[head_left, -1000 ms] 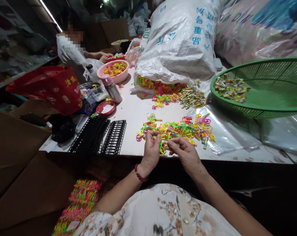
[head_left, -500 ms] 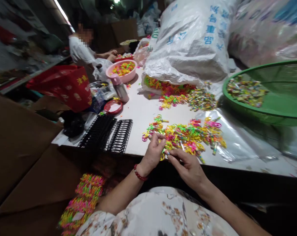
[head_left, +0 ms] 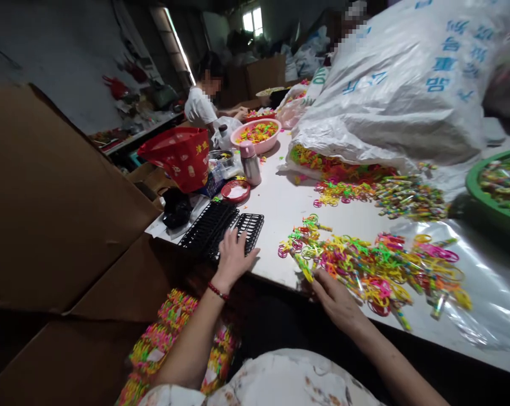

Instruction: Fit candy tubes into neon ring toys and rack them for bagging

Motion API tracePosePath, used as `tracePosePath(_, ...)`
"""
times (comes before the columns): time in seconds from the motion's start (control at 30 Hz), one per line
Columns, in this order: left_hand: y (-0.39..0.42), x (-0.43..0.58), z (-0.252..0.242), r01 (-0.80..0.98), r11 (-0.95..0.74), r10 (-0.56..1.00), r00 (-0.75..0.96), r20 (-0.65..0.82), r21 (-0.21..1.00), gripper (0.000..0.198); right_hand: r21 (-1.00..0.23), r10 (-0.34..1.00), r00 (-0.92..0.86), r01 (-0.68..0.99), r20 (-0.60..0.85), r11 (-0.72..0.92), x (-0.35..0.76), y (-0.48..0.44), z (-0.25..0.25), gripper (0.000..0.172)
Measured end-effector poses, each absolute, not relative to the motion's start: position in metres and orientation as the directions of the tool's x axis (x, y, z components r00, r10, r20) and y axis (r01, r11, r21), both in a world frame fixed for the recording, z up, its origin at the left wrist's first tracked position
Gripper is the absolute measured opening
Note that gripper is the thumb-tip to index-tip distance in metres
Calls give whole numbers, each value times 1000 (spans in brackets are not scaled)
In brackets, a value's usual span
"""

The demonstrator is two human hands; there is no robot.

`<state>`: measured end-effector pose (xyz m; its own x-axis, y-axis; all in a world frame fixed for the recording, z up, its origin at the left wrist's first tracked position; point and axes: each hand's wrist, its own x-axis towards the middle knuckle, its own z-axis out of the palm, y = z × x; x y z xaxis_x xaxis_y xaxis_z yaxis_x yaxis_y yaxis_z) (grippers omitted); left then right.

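Observation:
My left hand (head_left: pixel 233 260) is over the smaller stack of black slotted plastic racks (head_left: pixel 255 224), its fingers spread and holding nothing. Whether the fingertips touch the racks I cannot tell. A larger stack of black racks (head_left: pixel 208 225) lies just left of it. Pinched in the fingers of my right hand (head_left: pixel 337 301), at the table's front edge, is a small yellow-green plastic toy (head_left: pixel 304 267); its exact kind is unclear. Beside that hand spreads a pile of colourful plastic toys (head_left: pixel 377 256), with loops and small wrapped tubes.
Behind the pile, a big white woven sack (head_left: pixel 390 113) spills plastic pieces near several wrapped tubes (head_left: pixel 411 197). A green basket (head_left: pixel 472 183) stands right, a pink flask (head_left: pixel 249 163) and red dish (head_left: pixel 235 192) left. Bundled toys (head_left: pixel 157 338) lie below the table. A person (head_left: pixel 202 107) sits at the far end.
My left hand has left the right hand and moved left to the black racks, opening. My right hand keeps a toy at the table edge. The view has turned left.

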<state>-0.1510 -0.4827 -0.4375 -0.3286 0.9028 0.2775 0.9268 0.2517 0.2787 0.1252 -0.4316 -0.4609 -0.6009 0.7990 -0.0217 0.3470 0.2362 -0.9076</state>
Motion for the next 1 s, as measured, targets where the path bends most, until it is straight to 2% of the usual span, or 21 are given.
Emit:
tracePosePath(0.07, -482, -162, -448, 931, 294, 924, -335, 183, 218, 66, -859, 824, -567, 423, -4, 287, 124, -418, -460, 27)
tracePosePath(0.13, -480, -161, -455, 933, 284, 941, -315, 120, 222, 68, -823, 840, -541, 466, 24, 324, 125, -403, -456, 25)
tracePosePath(0.23, -478, -148, -457, 924, 263, 935, -314, 162, 277, 62, -798, 866, -496, 496, 64, 343, 128, -379, -453, 24)
tracePosePath(0.43, -481, -127, -432, 802, 176, 848, -418, 326, 570, 35, -829, 916, -391, 479, 94, 290, 129, -330, -469, 29)
tracePosePath(0.6, -498, -143, -401, 528, 179, 725, -641, 251, 830, 31, -868, 957, -266, 440, 118, 230, 125, -325, -468, 26)
tracePosePath(0.63, -502, -147, -398, 434, 153, 704, -678, 210, 888, 33, -887, 960, -257, 409, 113, 215, 121, -332, -464, 27)
tracePosePath(0.7, -510, -152, -397, 219, 100, 699, -710, 88, 971, 39, -959, 944, -324, 247, 54, 140, 109, -350, -455, 28)
tracePosePath(0.8, -519, -151, -403, -61, 66, 726, -682, -90, 996, 46, -988, 818, -566, -30, -105, -148, 77, -381, -449, 34)
tracePosePath(0.9, -523, -144, -417, -198, 112, 739, -638, -215, 974, 46, -928, 762, -616, -131, -199, -348, 46, -398, -455, 38)
tracePosePath(1.0, -524, -136, -435, -199, 196, 760, -589, -276, 960, 39, -912, 858, -496, -277, -135, -303, 33, -389, -463, 38)
